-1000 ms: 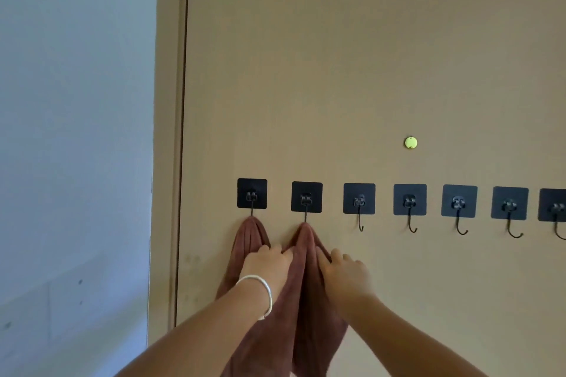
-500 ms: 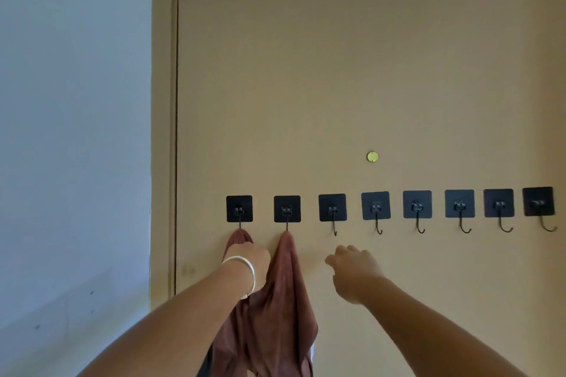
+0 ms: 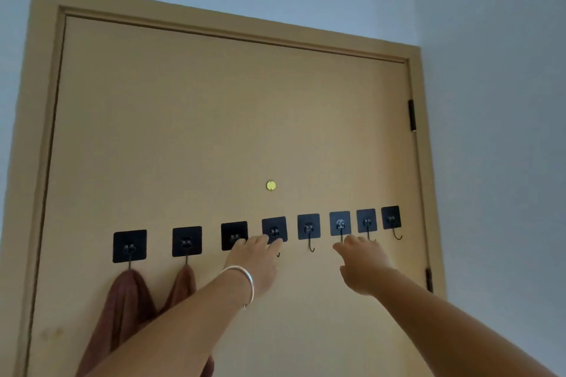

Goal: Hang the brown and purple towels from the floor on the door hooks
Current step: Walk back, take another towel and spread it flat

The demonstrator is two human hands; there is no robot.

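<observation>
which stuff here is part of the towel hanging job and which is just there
Job: brown towel hung across the first two hooks; empty door hooks; left hand; right hand.

Just there: brass peephole; door hinges; silver bracelet. No purple towel is in view.

Brown towel up on my two end hooks.

I've got the brown towel [image 3: 122,309] draped from the first hook [image 3: 129,246] and second hook [image 3: 186,242] at the left edge of the door [image 3: 214,131], hanging in two gathered peaks with folds falling toward the bottom edge. The other six black hooks run bare toward the hinge edge; my arm covers part of the cloth.
</observation>
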